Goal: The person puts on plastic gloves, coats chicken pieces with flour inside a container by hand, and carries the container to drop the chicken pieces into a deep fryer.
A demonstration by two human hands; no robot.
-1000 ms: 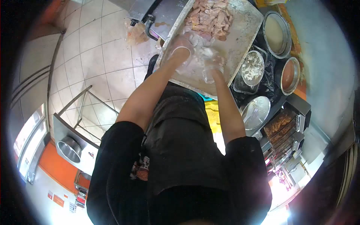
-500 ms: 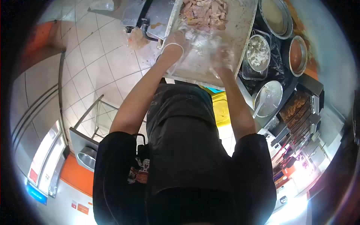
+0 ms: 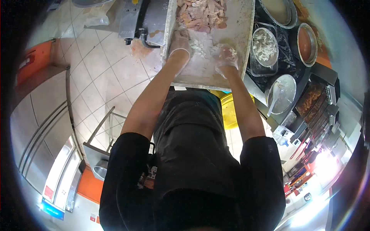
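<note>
A large shallow tray [image 3: 198, 81], dusted with white flour, lies in front of me. Raw meat pieces [image 3: 202, 15], pale pink and partly floured, are heaped in its far part. Both my hands wear clear plastic gloves. My left hand [image 3: 179, 41] is inside the tray along its left wall, fingers stretched toward the near edge of the heap. My right hand [image 3: 226, 57] is low in the tray's right half, fingers curled, with a floury clump showing at it; what it grips is unclear. A patch of loose flour [image 3: 198, 47] lies between the hands.
On the right counter stand a sieve with floury bits [image 3: 264, 47], a bowl with a white utensil [image 3: 282, 94], a pot of orange-brown liquid [image 3: 307, 45] and a large pan of pale liquid [image 3: 278, 11]. A yellow container [image 3: 229, 111] sits below the tray. Metal equipment [image 3: 133, 21] is at left.
Both hands were blurred over the flour and now show more sharply. My right hand's fingers are more curled. The whole view has shifted slightly.
</note>
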